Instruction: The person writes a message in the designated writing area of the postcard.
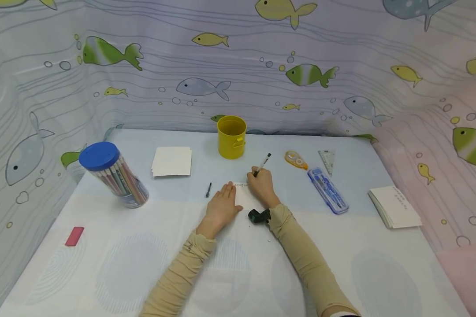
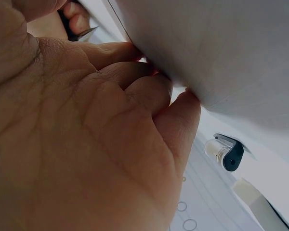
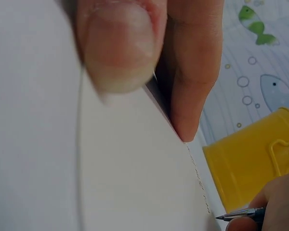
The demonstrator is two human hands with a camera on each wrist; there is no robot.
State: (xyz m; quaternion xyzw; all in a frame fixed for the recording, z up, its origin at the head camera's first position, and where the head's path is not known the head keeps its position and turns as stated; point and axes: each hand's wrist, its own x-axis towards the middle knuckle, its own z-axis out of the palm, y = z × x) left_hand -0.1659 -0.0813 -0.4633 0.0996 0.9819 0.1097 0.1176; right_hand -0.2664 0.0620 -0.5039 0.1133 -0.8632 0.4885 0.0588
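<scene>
One yellow cup (image 1: 232, 137). One pencil canister (image 1: 113, 174). Two paper stacks (image 1: 172, 161) (image 1: 394, 206). One written card (image 1: 243, 193). One pen (image 1: 262, 164), one pen cap (image 1: 208, 189). One eraser (image 1: 75, 236). One correction tape (image 1: 295, 159). One set square (image 1: 327, 160). One blue case (image 1: 327, 190).

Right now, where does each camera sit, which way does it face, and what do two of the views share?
Head: worn on the head, facing forward and down at the table; shows both sleeved forearms, the left hand flat on the paper, the right hand holding the pen.
Left wrist: under the palm, facing along the fingers toward the paper's edge.
Right wrist: low over the paper, facing the yellow bucket; fingertips show.
Shared: head and right wrist both show bucket and pen.
</scene>
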